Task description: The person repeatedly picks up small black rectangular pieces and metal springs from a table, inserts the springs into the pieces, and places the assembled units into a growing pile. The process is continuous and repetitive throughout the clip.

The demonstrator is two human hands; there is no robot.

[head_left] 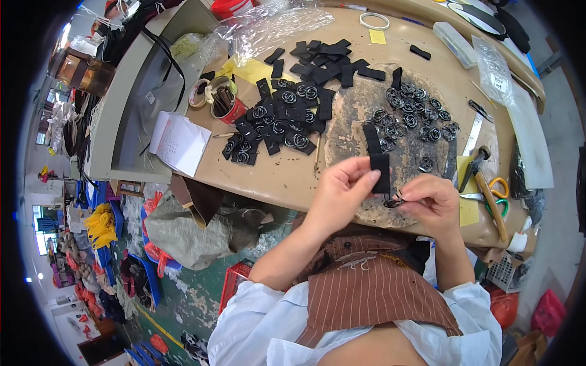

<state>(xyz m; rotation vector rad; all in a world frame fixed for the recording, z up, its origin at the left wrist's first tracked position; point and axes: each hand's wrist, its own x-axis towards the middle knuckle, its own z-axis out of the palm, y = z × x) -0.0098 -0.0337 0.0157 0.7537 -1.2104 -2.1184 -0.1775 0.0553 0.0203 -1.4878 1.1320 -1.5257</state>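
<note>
Between the thumb and fingers of my left hand [345, 190] is a black fabric strap [380, 173], held upright at the near edge of a worn round board [349, 137]. My right hand [434, 198] pinches a small dark metal buckle [393, 202] just at the strap's lower end; whether the two are joined I cannot tell. Beyond my hands, a cluster of shiny dark ring-shaped buckles [410, 105] lies on the board. To the left spreads a heap of black straps with rings on them [278, 125], and behind it are plain black straps [329, 61].
On the right lie a hammer [490, 204], scissors with orange and green handles [499, 188] and a clear plastic sleeve [531, 137]. A red cup of brown strips [228, 110], a tape roll [198, 93] and a paper pad [180, 143] stand left. The table's near edge [268, 194] touches my apron.
</note>
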